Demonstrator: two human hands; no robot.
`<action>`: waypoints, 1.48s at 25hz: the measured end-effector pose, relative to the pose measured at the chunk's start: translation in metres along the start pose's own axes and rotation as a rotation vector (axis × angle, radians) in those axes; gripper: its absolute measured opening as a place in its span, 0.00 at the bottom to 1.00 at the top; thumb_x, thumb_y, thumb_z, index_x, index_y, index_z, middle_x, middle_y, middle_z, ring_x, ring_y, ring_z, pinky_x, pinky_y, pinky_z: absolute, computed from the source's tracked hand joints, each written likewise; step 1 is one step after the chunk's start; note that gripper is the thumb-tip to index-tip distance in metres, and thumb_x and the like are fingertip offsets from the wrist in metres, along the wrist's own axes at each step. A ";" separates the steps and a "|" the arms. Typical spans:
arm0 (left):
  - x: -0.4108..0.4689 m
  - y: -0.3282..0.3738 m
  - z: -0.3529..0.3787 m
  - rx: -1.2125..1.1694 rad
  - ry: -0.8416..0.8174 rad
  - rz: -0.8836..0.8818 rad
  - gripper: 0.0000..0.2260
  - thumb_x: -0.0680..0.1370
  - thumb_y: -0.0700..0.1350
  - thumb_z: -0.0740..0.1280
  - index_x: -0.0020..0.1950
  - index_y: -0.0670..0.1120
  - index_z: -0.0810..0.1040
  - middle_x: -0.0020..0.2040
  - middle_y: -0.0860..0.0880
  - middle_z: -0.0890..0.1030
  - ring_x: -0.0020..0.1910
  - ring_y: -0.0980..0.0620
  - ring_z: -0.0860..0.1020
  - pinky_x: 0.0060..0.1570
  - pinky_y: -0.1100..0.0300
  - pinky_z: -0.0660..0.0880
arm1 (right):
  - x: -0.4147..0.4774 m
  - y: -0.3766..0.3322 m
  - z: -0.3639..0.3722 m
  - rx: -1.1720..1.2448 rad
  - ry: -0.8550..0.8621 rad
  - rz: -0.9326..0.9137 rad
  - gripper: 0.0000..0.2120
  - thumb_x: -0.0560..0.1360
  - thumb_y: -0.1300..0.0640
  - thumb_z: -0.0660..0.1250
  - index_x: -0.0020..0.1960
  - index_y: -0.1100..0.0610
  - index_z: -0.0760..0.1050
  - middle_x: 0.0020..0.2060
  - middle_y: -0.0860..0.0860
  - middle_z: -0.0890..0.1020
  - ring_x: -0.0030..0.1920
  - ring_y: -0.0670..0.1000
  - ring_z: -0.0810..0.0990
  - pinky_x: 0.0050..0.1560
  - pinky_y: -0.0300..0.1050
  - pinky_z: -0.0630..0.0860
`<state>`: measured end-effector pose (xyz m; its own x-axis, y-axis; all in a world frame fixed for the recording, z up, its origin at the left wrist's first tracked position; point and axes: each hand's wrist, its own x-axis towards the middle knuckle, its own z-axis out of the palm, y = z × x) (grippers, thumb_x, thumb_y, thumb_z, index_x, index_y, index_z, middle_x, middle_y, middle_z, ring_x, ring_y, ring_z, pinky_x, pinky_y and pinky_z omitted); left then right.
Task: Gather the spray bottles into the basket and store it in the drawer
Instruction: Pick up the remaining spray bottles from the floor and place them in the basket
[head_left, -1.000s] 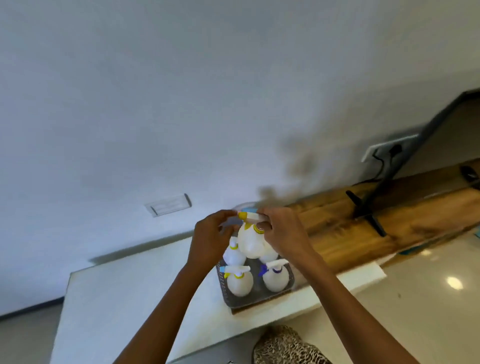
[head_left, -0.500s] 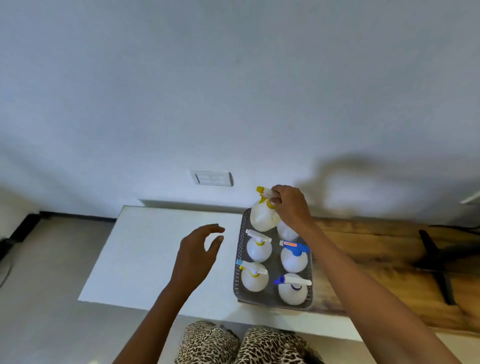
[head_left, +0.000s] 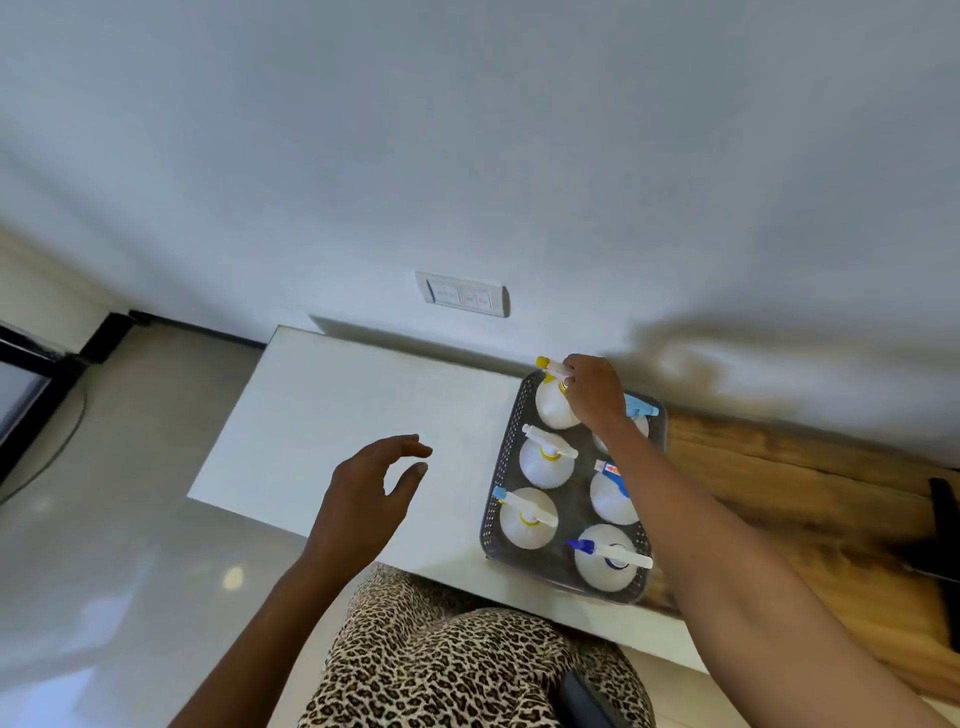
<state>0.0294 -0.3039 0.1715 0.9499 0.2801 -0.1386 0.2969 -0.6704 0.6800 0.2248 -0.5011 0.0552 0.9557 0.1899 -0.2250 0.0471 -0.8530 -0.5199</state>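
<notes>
At the far left corner of the basket (head_left: 498, 499), the right hand (head_left: 592, 395) grips the yellow-nozzled bottle (head_left: 551, 410) by its sprayer head, fingers wrapped round the neck. The bottle seems to be seated or nearly seated in its slot; whether its base touches the basket floor is hidden. To finish this well, I judge the hand should lower it straight until it stands upright, turn the nozzle so it does not overhang the rim, and let go only once the bottle stands without leaning on its neighbour. A tilted one could knock the yellow-collared bottle (head_left: 545, 460) just beside it.

The left hand (head_left: 371, 486) is empty, fingers loosely curled and spread, hovering over the white tabletop (head_left: 332, 410), near the basket's left wall but apart from it. It is well placed to take that side for the lift.

The basket sits at the right end of the white top, against the wooden surface (head_left: 769, 493), and holds six bottles in two rows. No bottle is visible outside it. No drawer is in view, so the storing step is not yet done.
</notes>
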 end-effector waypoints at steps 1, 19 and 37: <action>0.000 -0.002 0.002 -0.004 -0.004 -0.018 0.08 0.74 0.41 0.68 0.51 0.50 0.80 0.58 0.52 0.80 0.55 0.59 0.75 0.58 0.61 0.70 | 0.003 0.003 0.006 -0.019 -0.023 -0.010 0.08 0.71 0.70 0.59 0.46 0.66 0.76 0.46 0.64 0.81 0.50 0.64 0.77 0.46 0.51 0.72; 0.014 -0.012 0.020 -0.064 -0.067 -0.030 0.08 0.74 0.41 0.67 0.51 0.52 0.79 0.56 0.56 0.79 0.55 0.59 0.76 0.58 0.62 0.69 | -0.002 0.017 0.032 -0.062 -0.067 0.002 0.22 0.75 0.71 0.55 0.67 0.62 0.65 0.62 0.62 0.74 0.62 0.60 0.72 0.59 0.50 0.70; 0.167 -0.006 0.075 0.076 -0.531 0.464 0.09 0.75 0.47 0.67 0.54 0.47 0.78 0.54 0.46 0.82 0.55 0.47 0.79 0.55 0.59 0.70 | -0.194 -0.026 0.063 0.525 0.804 0.747 0.20 0.73 0.64 0.66 0.65 0.58 0.69 0.63 0.55 0.75 0.62 0.52 0.73 0.61 0.44 0.70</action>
<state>0.1937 -0.3047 0.0897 0.8935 -0.4060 -0.1919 -0.1628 -0.6910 0.7042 0.0198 -0.4857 0.0607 0.6135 -0.7783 -0.1333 -0.5369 -0.2873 -0.7932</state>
